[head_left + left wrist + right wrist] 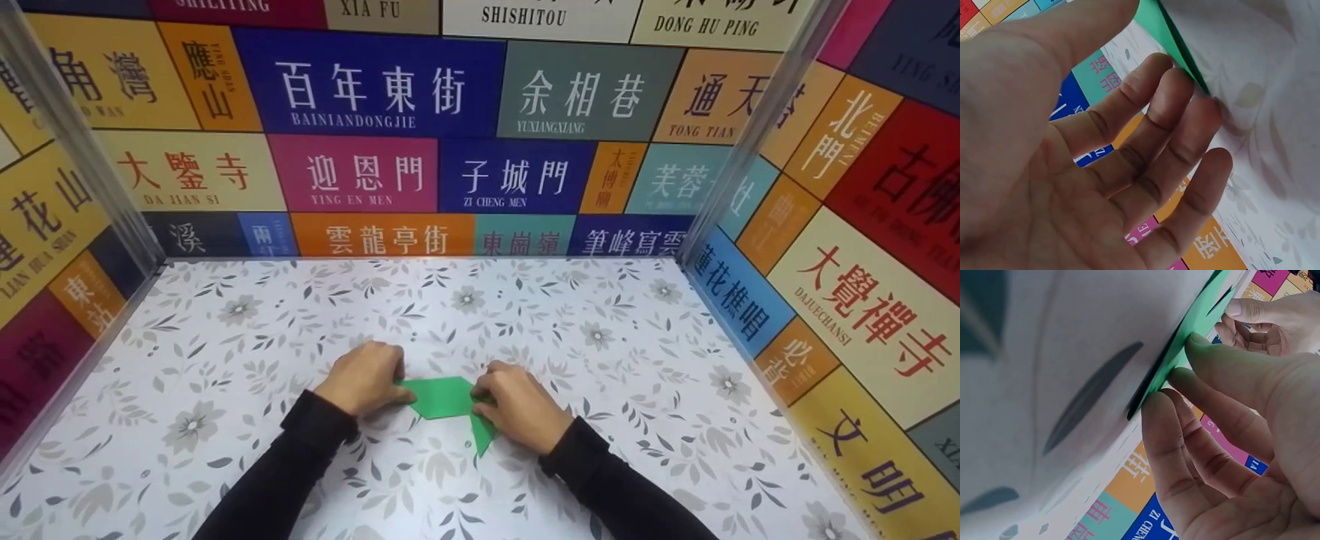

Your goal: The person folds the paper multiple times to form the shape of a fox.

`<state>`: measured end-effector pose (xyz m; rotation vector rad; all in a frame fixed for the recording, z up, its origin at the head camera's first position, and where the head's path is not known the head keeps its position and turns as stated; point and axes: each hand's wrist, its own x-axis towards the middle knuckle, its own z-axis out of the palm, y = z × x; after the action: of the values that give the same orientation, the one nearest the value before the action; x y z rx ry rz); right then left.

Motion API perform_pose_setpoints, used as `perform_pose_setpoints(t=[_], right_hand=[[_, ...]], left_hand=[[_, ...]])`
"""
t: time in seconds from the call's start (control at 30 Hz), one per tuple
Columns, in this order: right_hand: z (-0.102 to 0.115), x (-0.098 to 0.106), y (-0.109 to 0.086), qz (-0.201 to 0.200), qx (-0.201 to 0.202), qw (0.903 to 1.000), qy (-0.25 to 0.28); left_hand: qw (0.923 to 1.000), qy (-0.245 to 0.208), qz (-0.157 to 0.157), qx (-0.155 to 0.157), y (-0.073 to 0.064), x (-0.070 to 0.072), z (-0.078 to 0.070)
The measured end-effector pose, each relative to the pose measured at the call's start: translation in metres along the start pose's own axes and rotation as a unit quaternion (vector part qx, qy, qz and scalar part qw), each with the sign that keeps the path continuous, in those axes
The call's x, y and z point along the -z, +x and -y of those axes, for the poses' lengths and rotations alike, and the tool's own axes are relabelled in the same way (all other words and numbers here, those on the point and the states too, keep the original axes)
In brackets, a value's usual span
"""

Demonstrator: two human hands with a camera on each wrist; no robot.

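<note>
A folded piece of green paper (pixel 441 397) lies low over the patterned table, between both hands. Its left end is pinched by the left hand (pixel 365 379), thumb on top. At the other end the right hand (pixel 521 405) pinches the paper between thumb and fingers. A pointed green flap (pixel 481 436) hangs toward the person beside the right thumb. In the left wrist view, fingertips (pixel 1176 79) meet the paper's edge (pixel 1154 25). The right wrist view has the thumb pressed on the green strip (pixel 1207 312), with curled fingertips along its lower edge; part of the paper is hidden there.
A white tabletop (pixel 300 315) printed with grey flowers and leaves spreads around the hands. Panels of coloured signs with Chinese lettering (pixel 367 86) rise at the back and both sides. Clear strips (pixel 731 150) run up the corners.
</note>
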<state>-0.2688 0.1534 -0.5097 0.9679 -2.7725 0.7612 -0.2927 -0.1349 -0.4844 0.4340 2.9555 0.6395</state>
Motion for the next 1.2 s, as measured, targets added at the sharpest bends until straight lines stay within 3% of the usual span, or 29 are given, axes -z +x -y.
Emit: perform_pose_setpoints(t=[0.43,0.67,1.2], right_hand=[[0.0027,0.0003,-0.0024,0.001,0.0,1.0,0.006],[0.0031,0.0,-0.0033,-0.004,0.021,0.9996,0.019],[0.0044,-0.0012,0.0009,-0.014,0.04,0.9991,0.006]], left_hand=[[1.0,0.003,-0.005,0.002,0.0005,-0.0032,-0.0016],[0.9993,0.012,-0.032,-0.016,0.0003,-0.0054,-0.0016],[0.9971,-0.015,-0.06,-0.043,-0.0029,-0.0012,-0.0079]])
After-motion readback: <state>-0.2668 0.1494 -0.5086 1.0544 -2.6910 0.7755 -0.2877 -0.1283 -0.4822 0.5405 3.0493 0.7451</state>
